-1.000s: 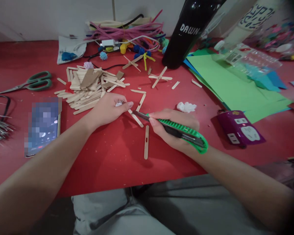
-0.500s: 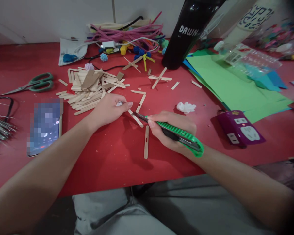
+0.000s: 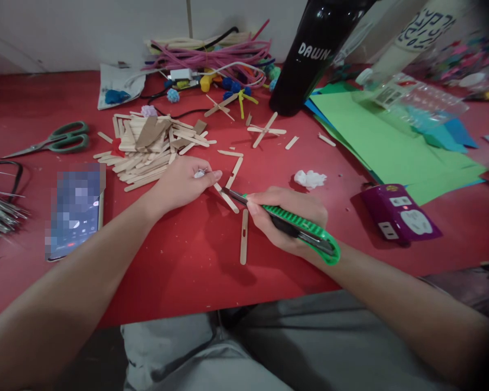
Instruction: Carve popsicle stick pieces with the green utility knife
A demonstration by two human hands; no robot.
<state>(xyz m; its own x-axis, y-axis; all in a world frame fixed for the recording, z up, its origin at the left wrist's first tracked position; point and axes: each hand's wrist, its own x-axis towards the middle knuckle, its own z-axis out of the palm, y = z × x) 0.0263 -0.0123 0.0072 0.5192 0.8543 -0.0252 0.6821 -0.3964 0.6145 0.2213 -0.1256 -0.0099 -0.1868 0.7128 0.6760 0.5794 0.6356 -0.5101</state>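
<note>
Craft stick [image 3: 230,201] lies on the red tabletop [image 3: 167,282], just right of my left hand [image 3: 183,179]; through the head view I see its long axis slant from that thumb rightward toward the near edge; left fingers are closed on its far end, so that hand is nearer; my right hand [image 3: 291,199], clamped round the green snap-off cutter [image 3: 305,226], reaches the stick only by its blade [image 3: 237,195], coming crosswise.

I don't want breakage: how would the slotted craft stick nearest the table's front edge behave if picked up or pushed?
The slotted craft stick looks like thin wood, so it's probably light and fairly stiff. It may snap near mid-length, where it's slotted through. Lying flat, it would likely slide rather than roll.
</note>
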